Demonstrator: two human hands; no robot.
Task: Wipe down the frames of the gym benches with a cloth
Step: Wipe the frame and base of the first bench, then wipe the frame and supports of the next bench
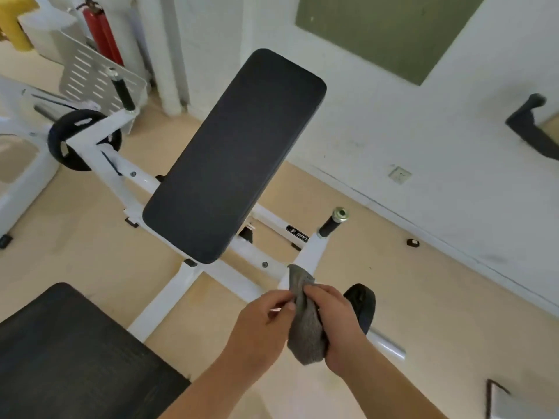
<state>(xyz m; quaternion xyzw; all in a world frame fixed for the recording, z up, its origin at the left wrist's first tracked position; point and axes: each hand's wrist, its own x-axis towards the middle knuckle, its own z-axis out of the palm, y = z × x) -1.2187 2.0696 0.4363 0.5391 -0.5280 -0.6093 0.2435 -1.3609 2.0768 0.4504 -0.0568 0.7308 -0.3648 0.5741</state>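
Together, left hand (pixel 266 313) and right hand (pixel 335 316) around the cloth (pixel 305 328).

Red fire extinguisher (pixel 101 31) upright back left, behind slotted metal panel (pixel 90 77). Green board (pixel 384 28) on white wall (pixel 393 122). Socket (pixel 400 175) low on wall. Small black block (pixel 412 243) on beige floor (pixel 75 252).

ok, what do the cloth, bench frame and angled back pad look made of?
Limp grey cloth: woven or knit textile, matte; fuzzy, folds softly. White tubular bench frame: likely painted or powder-coated steel; semi-gloss sheen, bolted joints. Black rounded back pad: probably vinyl over foam; smooth matte skin, soft edges.
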